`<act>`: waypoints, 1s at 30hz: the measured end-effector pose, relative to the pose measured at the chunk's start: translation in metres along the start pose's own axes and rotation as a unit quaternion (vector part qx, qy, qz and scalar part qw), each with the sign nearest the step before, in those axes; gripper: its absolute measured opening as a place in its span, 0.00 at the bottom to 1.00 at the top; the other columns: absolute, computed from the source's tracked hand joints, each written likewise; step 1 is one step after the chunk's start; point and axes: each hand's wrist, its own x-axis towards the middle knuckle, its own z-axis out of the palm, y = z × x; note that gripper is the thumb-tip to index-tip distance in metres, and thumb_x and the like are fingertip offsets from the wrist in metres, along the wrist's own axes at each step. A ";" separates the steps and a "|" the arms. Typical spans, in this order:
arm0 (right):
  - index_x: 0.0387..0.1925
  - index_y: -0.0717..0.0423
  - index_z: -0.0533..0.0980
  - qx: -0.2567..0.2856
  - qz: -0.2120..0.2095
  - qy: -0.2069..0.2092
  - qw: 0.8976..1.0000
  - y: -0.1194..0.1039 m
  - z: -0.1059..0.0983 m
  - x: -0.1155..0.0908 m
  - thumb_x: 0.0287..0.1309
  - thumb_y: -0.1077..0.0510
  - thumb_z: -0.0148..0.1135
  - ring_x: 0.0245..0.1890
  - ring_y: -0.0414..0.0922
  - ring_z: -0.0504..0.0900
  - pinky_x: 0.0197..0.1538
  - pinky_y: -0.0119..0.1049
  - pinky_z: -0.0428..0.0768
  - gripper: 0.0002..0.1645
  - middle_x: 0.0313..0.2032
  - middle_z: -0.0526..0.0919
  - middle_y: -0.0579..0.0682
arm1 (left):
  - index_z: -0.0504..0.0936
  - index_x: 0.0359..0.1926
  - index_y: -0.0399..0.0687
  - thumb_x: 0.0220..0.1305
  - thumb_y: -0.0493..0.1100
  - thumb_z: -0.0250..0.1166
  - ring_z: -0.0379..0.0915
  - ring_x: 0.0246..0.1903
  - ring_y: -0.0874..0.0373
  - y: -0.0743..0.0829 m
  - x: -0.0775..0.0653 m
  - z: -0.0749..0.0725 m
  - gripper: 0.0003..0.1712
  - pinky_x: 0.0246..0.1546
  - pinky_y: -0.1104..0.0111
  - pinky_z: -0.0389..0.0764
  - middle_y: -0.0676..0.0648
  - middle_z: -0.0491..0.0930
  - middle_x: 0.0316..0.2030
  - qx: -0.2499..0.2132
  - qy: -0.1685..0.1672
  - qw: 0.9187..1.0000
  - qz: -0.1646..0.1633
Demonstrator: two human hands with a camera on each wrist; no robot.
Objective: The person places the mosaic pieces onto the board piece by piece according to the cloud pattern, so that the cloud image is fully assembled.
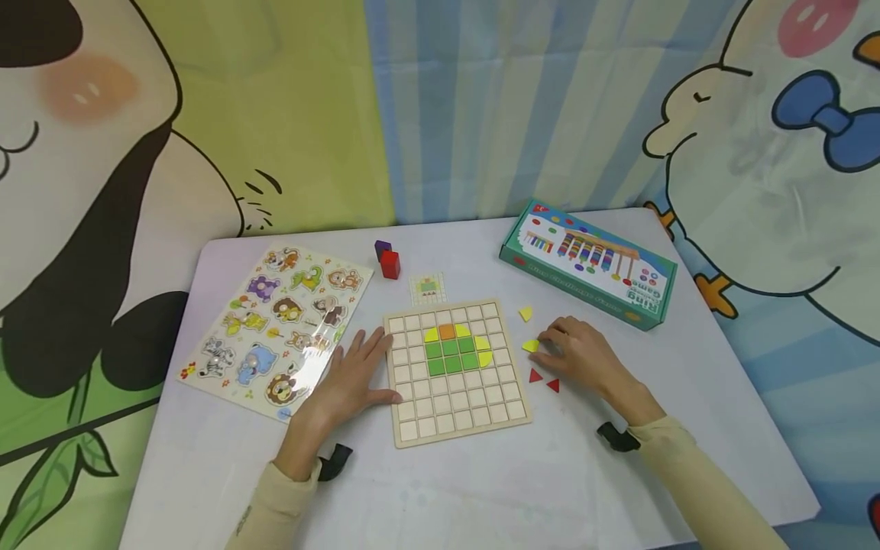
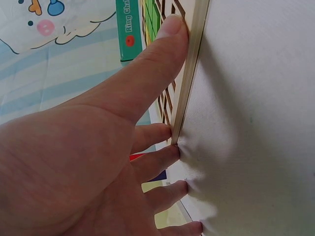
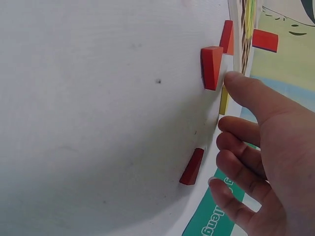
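Note:
A wooden grid board [image 1: 457,409] holds several green squares [image 1: 450,347], an orange square [image 1: 447,331] and yellow rounded pieces [image 1: 484,358]. My left hand [image 1: 354,374] rests at its left side, thumb on the edge and fingers spread, as the left wrist view shows. To the right of the board, the thumb and fingertips of my right hand [image 1: 577,355] are around a yellow piece [image 1: 530,346], fingers loosely bent. Two red triangles [image 1: 535,375] lie just below that hand. In the right wrist view another red piece [image 3: 192,167] lies beneath the fingers.
Another yellow piece [image 1: 525,313] lies above the right hand. Behind the board is a small pattern card [image 1: 428,289], with a red block [image 1: 389,265] and a purple block [image 1: 382,248] beside it. An animal puzzle board [image 1: 275,328] lies left, a green game box [image 1: 587,263] at back right.

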 end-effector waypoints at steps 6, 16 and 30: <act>0.41 0.56 0.88 -0.005 -0.002 -0.002 1.000 0.000 0.001 0.002 0.50 0.49 0.79 0.40 0.48 0.82 0.43 0.45 0.85 0.19 0.39 0.84 0.51 | 0.54 0.80 0.46 0.52 0.59 0.77 0.35 0.80 0.34 -0.001 -0.001 0.000 0.62 0.74 0.30 0.39 0.40 0.46 0.81 0.000 0.005 1.000 0.002; 0.40 0.58 0.87 -0.004 -0.040 0.017 0.999 0.001 0.000 0.009 0.49 0.51 0.79 0.40 0.48 0.83 0.43 0.45 0.85 0.19 0.39 0.85 0.52 | 0.54 0.80 0.47 0.50 0.60 0.78 0.35 0.79 0.34 0.001 0.000 -0.001 0.63 0.73 0.30 0.39 0.40 0.46 0.81 0.004 0.007 1.000 -0.001; 0.39 0.58 0.86 0.029 -0.130 0.030 0.991 -0.041 -0.002 0.070 0.47 0.54 0.82 0.40 0.46 0.81 0.42 0.41 0.84 0.19 0.38 0.84 0.50 | 0.53 0.80 0.48 0.51 0.60 0.78 0.34 0.80 0.35 0.002 0.002 -0.002 0.64 0.75 0.32 0.38 0.41 0.45 0.81 0.007 -0.007 1.000 -0.010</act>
